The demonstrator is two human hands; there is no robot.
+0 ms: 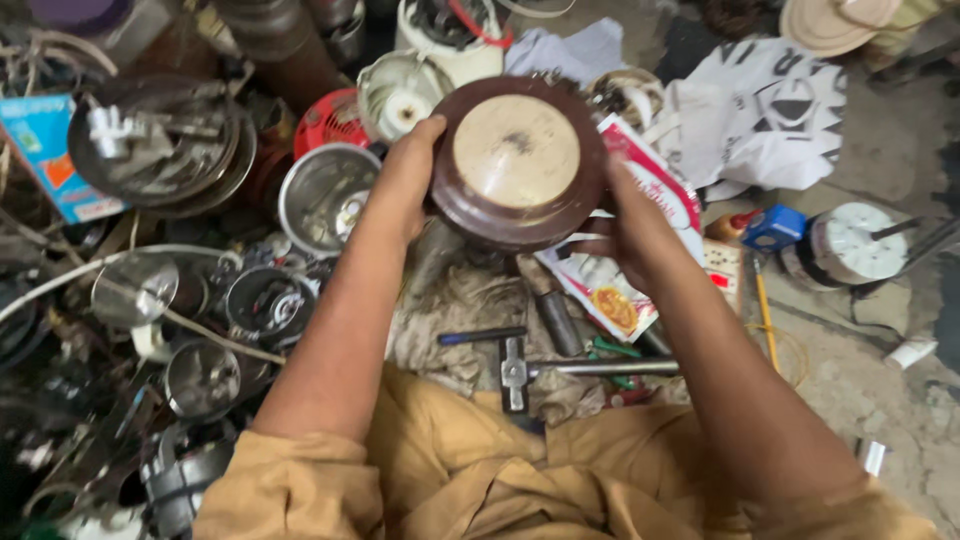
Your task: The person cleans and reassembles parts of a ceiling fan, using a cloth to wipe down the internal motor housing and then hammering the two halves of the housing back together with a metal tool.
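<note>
**Both hands holding a round brown part over a crowded floor**

One hammer [530, 368] is lying nearest, on a dirty cloth [455, 300] by the knees. Above it, the left hand [405, 180] and right hand [625, 225] are gripping one brown round part [517, 160] by opposite edges, fingers curled around its rim. Metal bowls [325, 195] are crowding the left side; one white bag [770, 110] is lying farther right. Bare floor is showing only at right.

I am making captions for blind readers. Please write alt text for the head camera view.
Two hands, left hand and right hand, hold a round brown appliance base with a cream centre. Below it lie a hammer on a dirty cloth; metal bowls and parts are piled at the left.
</note>
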